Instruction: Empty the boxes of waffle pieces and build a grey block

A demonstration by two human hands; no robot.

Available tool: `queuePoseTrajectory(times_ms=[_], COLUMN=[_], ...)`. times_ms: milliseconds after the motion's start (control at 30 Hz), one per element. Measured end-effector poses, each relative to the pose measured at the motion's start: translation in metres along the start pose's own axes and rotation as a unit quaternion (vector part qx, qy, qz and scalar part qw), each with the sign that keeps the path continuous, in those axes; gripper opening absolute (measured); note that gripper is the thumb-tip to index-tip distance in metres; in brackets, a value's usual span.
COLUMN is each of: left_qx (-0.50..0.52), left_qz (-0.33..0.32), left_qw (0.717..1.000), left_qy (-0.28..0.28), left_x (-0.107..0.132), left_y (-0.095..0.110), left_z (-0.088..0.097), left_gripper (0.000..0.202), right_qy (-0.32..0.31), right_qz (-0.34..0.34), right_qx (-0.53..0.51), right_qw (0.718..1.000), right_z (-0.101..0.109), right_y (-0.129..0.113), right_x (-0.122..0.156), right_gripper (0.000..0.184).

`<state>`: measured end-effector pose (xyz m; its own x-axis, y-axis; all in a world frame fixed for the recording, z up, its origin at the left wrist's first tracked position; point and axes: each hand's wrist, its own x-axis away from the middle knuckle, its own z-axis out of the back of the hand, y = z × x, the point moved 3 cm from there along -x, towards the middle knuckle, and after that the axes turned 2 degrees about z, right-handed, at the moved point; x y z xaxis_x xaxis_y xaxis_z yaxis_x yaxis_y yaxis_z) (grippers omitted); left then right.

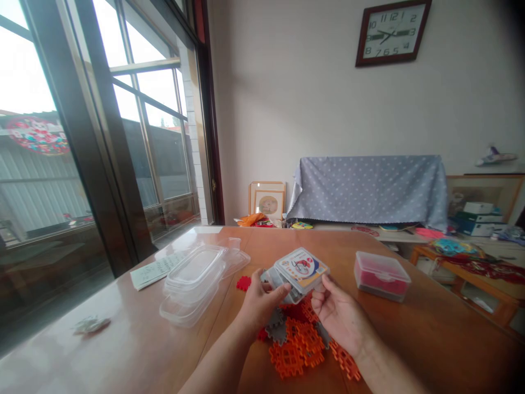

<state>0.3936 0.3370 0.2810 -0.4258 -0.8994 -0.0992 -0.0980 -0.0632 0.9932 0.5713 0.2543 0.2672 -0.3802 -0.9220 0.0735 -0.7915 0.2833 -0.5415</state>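
- a clear plastic box [297, 275] with a printed card showing through its lid is held tilted in the air, above the near middle of the wooden table [426, 334]
- left hand [260, 303]: curled closed round the box's left end, with the thumb [283, 291] across its near side
- right hand [340, 317]: thumb and fingertips pinch the box's right corner, the palm turned up and partly open
- right below the box, a loose pile of orange interlocking plastic pieces [293, 347] with grey pieces [276, 328] among it
- a red interlocking piece [243, 283] lies just left of the left hand
- nearer the window edge, stacked clear plastic containers [191, 284], then a paper leaflet [156, 271] and a crumpled wrapper [91, 325]
- toward the right edge, a lidded clear box of red pieces [382, 276]
- past the far edge, a polka-dot cloth [367, 191] drapes over something bulky
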Motion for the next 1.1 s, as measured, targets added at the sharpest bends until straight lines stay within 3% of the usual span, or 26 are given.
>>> queuePoseTrajectory(times_ms=[100,233,400,600,800,1100], left_qx=[0.035,-0.088,-0.302,-0.421,-0.461,-0.468], left_qz=[0.032,-0.036,-0.157,-0.233,-0.255,-0.281], left_qw=[0.999,0.993,0.932,0.866,0.842,0.829], left_qy=[0.001,0.072,0.125,0.137,0.118,0.116], left_x=[-0.005,-0.016,-0.020,-0.013,-0.012,-0.008], left_y=[-0.005,-0.010,-0.006,0.004,0.005,0.017], left_z=[0.003,0.017,0.027,0.023,0.023,0.030], left_gripper=[0.097,0.086,0.077,0.078,0.079,0.084], right_qy=[-0.013,-0.007,0.039,0.112,0.156,0.108], right_qz=[-0.005,-0.008,0.010,0.044,0.037,0.050], right_qx=[0.006,0.021,0.048,0.113,0.105,0.108], right_qw=[1.000,1.000,0.998,0.986,0.982,0.987], right_z=[-0.004,-0.003,0.010,0.034,0.045,0.036], right_y=[-0.002,-0.008,-0.017,-0.017,-0.015,-0.019], right_x=[0.003,0.003,-0.004,-0.016,-0.023,-0.021], right_gripper=[0.024,0.022,0.022,0.024,0.019,0.020])
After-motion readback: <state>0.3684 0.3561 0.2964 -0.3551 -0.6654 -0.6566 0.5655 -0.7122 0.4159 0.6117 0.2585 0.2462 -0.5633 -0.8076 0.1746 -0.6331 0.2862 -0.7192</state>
